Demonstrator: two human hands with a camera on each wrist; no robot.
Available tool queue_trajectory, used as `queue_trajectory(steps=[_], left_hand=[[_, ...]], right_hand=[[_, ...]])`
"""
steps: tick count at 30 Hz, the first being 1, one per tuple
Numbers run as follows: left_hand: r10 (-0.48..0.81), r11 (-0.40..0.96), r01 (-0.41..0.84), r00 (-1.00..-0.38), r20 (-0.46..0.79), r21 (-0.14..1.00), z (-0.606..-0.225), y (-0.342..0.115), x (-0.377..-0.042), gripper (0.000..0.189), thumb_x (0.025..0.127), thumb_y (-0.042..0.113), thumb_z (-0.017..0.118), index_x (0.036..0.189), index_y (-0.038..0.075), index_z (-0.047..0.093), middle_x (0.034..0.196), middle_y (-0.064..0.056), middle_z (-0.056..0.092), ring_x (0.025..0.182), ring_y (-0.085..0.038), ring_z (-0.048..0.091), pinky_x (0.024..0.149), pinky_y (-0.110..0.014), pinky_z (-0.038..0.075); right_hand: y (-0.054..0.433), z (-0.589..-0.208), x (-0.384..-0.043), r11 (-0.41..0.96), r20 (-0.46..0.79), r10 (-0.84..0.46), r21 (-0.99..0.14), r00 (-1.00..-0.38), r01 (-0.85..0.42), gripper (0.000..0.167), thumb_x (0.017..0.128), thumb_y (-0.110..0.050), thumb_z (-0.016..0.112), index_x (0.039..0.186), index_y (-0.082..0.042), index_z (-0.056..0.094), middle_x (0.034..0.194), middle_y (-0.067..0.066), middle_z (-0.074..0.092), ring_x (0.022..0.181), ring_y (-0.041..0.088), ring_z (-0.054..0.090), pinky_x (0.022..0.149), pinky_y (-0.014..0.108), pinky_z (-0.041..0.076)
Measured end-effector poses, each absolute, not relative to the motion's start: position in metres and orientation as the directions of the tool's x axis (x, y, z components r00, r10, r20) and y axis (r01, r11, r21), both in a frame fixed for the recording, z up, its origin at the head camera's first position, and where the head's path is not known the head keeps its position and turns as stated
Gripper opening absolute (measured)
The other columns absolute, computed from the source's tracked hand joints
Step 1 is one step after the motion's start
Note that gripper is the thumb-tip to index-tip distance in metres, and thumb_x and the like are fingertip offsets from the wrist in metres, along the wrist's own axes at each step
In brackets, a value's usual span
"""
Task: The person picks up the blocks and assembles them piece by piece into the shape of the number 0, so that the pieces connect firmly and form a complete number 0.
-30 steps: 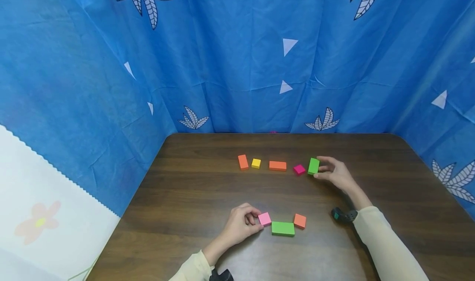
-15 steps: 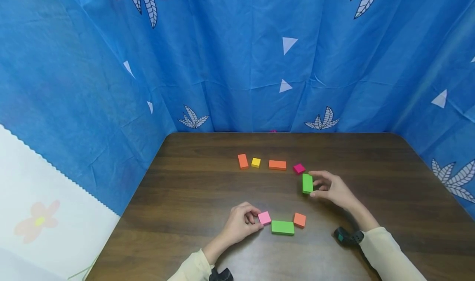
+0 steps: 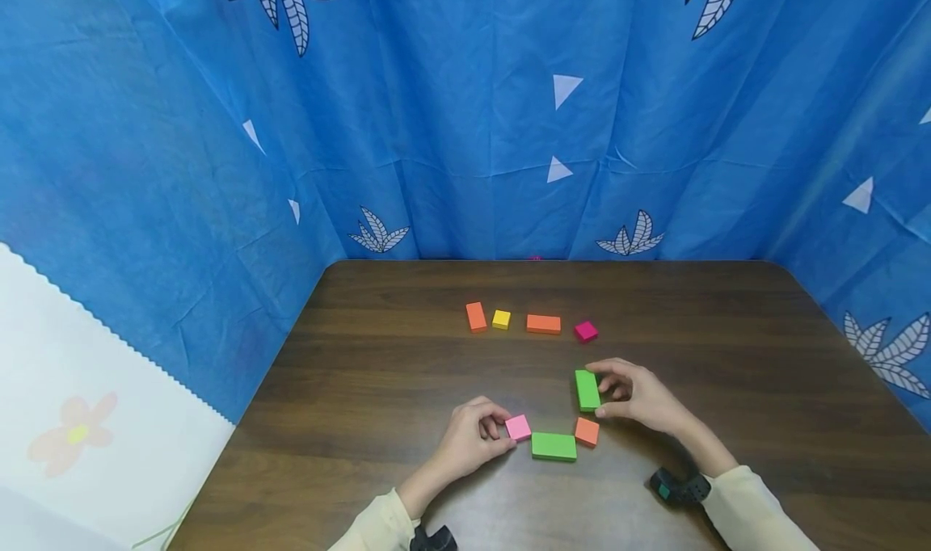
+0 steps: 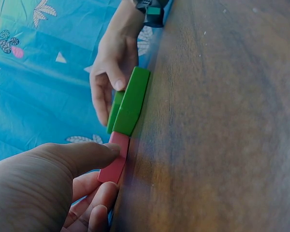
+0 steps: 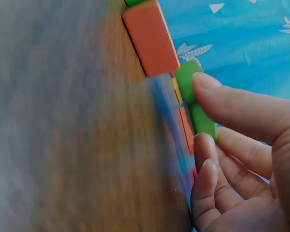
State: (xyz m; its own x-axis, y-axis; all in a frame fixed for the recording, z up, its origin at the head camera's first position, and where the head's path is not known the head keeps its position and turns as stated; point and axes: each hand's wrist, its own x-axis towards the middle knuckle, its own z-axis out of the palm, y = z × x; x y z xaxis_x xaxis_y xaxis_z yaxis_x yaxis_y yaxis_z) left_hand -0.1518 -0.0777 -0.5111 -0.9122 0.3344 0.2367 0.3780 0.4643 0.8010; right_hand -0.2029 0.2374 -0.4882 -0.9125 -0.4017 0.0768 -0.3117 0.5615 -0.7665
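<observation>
Currently both hands are occupied and well apart from each other, each clamped on a block near a flat green block [image 3: 553, 447] that lies on the desk [image 3: 349, 422]. To the left of the flat green block, the left hand [image 3: 473, 440] pinches a pink block [image 3: 518, 428] between thumb and fingers; the pink block touches its left end. Beyond the flat green block and to its right, the right hand [image 3: 636, 393] grips a second green block [image 3: 587, 390], its length running away from the person. I cannot tell whether this one touches the desk. A small orange block [image 3: 587, 432] sits at the flat green block's far right corner, between it and the second green block.

Well beyond the flat green block, four more blocks form a loose row. A tilted orange block [image 3: 476, 317] and a yellow block [image 3: 501, 319] lie off to its left, a long orange block [image 3: 543, 325] straight beyond it, and a magenta block [image 3: 586, 331] to its right. Farthest from the flat green block, a blue curtain [image 3: 465, 115] printed with white leaves and triangles hangs behind the desk.
</observation>
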Motion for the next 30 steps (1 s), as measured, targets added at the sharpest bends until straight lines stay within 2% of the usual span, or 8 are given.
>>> queue_trajectory(steps=[13, 24, 30], left_hand=[[0.336, 0.461, 0.372, -0.913, 0.23, 0.806, -0.5107, -0.0781, -0.1513, 0.023, 0.071, 0.005, 0.085, 0.09, 0.006, 0.072, 0.077, -0.001, 0.061, 0.063, 0.001, 0.052, 0.056, -0.014, 0.046], [0.334, 0.457, 0.369, -0.914, 0.228, 0.809, -0.51, -0.078, -0.1513, 0.023, 0.071, 0.005, 0.084, 0.09, 0.006, 0.072, 0.077, 0.0, 0.061, 0.063, 0.002, 0.051, 0.056, -0.014, 0.046], [0.336, 0.465, 0.371, -0.914, 0.227, 0.804, -0.5101, -0.0781, -0.1514, 0.023, 0.071, 0.005, 0.085, 0.09, 0.006, 0.072, 0.076, 0.0, 0.061, 0.062, 0.003, 0.05, 0.055, -0.014, 0.046]], right_hand=[[0.2332, -0.4954, -0.199, 0.617, 0.089, -0.406, -0.708, -0.91, -0.344, 0.062, 0.072, -0.021, 0.087, 0.127, -0.008, 0.061, 0.099, -0.001, 0.061, 0.084, 0.007, 0.054, 0.071, 0.021, 0.051], [0.2349, -0.493, -0.1997, 0.616, 0.064, -0.439, -0.705, -0.896, -0.351, 0.064, 0.074, -0.022, 0.085, 0.13, -0.004, 0.059, 0.108, 0.003, 0.063, 0.088, 0.006, 0.055, 0.073, 0.02, 0.05], [0.2384, -0.4955, -0.2006, 0.579, 0.07, -0.484, -0.722, -0.872, -0.379, 0.06, 0.081, -0.027, 0.08, 0.132, -0.004, 0.058, 0.112, 0.005, 0.063, 0.091, 0.004, 0.056, 0.075, 0.02, 0.051]])
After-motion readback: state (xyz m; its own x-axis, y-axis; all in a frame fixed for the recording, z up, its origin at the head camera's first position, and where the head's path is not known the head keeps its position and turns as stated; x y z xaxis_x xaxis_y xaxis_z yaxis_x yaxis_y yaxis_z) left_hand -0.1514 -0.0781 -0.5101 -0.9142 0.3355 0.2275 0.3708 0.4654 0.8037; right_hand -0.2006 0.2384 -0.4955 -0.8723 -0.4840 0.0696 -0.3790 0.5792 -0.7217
